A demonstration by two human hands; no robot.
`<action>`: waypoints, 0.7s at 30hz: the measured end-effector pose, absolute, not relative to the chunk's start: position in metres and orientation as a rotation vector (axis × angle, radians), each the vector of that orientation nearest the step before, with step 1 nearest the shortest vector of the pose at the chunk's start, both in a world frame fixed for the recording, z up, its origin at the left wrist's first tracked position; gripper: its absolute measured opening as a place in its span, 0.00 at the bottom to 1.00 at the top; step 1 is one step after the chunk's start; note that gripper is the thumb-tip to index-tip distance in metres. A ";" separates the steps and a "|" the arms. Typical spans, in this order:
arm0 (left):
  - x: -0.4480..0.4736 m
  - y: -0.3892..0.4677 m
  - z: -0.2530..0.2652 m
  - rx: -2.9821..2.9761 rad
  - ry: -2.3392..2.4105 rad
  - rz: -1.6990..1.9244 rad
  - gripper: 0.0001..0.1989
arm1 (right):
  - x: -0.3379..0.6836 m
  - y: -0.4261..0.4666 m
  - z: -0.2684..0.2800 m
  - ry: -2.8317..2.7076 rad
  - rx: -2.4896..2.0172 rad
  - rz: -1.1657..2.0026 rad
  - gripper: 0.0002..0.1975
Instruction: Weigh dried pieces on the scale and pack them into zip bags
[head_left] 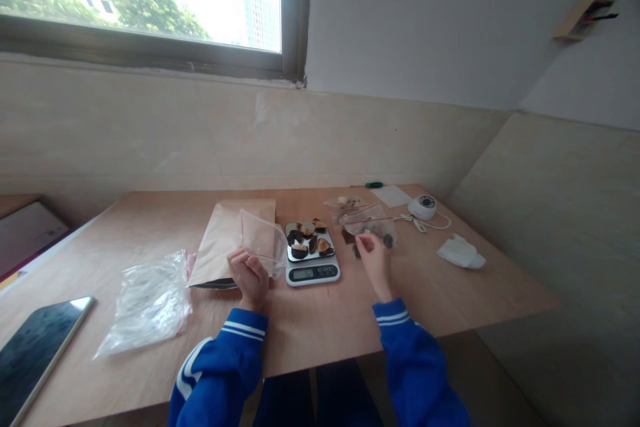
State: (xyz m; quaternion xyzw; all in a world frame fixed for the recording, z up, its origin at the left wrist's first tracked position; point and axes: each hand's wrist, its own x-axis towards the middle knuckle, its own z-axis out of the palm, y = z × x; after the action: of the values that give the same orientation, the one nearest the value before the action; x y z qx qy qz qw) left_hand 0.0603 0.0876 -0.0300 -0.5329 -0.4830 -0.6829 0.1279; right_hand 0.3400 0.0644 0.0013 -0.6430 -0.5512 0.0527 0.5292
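Observation:
My left hand [249, 275] is closed on a clear zip bag [263, 240] with a red seal line, held above a brown paper pouch [215, 243]. To the bag's right, a small white digital scale [313, 273] bears several dark-rimmed, tan dried slices [324, 245]; its display is too small to read. My right hand [375, 257] is beyond the scale's right side, thumb and fingertips pinched together. Dark pieces [349, 236] lie by those fingertips, beside a clear zip bag [367, 219] with more dark pieces. What the pinch holds, if anything, cannot be made out.
A crumpled clear bag [150, 300] and a tablet [37, 353] lie on the left. Another small bag [347, 202] with pale pieces, white paper [391, 196], a green-handled tool [374, 185], a corded white round device [423, 207] and a white crumpled cloth or tissue [461, 252] are toward the right.

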 end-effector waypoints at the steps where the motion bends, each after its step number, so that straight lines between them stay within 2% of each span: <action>1: 0.061 0.088 -0.030 -1.553 -1.384 -1.994 0.10 | 0.344 0.053 -0.005 -1.301 -1.551 0.142 0.17; 8: 0.061 0.090 -0.032 -1.581 -1.327 -2.020 0.10 | 0.356 0.015 -0.045 -1.272 -1.601 0.263 0.19; 21: 0.060 0.089 -0.033 -1.555 -1.498 -2.011 0.13 | 0.355 0.015 -0.045 -1.368 -1.621 0.171 0.16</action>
State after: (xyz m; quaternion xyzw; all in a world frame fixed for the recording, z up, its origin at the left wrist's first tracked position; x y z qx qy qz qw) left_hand 0.0605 0.0887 -0.0325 -0.5247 -0.5053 -0.6785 0.0952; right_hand 0.3548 0.0150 -0.0446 -0.6660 -0.5622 0.0704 0.4852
